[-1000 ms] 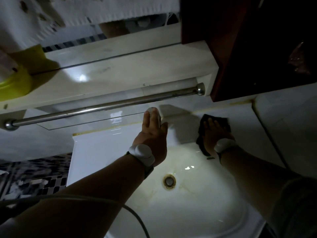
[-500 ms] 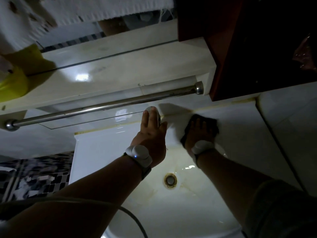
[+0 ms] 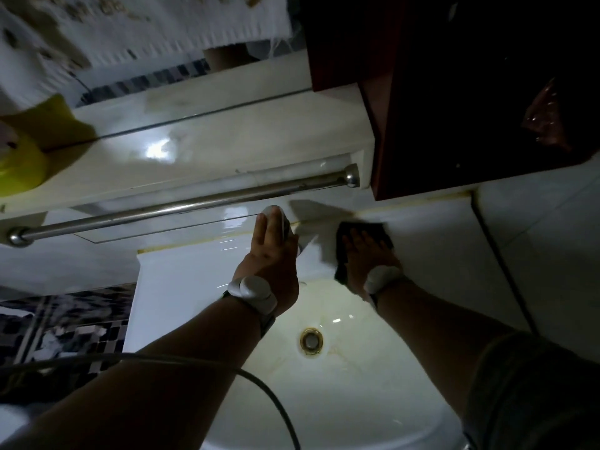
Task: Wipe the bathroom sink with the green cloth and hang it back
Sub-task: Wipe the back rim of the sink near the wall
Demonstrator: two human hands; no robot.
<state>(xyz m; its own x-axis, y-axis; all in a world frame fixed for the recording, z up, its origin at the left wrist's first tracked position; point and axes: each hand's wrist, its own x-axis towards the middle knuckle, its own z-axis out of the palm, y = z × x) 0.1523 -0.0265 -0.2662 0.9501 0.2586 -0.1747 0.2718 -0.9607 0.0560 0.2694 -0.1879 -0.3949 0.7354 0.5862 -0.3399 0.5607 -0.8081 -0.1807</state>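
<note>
My right hand (image 3: 367, 254) is flat on the cloth (image 3: 360, 232), fingers straight and spread, pressing it onto the sink's (image 3: 181, 287) back ledge near the right end, right where the ledge meets the wall. The cloth looks nearly black in this light, so I can't really vouch for the green. Compared with half a second ago, that hand and the cloth sit a bit further right along the ledge, away from the tap; a second ago they were further right still, near the back right corner, so it's gone left and is heading back.

My left hand (image 3: 271, 254) hasn't budged: it's still on the tap (image 3: 276, 216) at the middle of the back edge, fingers laid out straight over the top of it, not wrapped round as far as I can see.

The drain (image 3: 311, 341) shows in the bowl between my two forearms. The metal towel rail (image 3: 181, 206) runs along under the shelf above the sink, with a yellow thing (image 3: 22, 164) at the shelf's left end.
</note>
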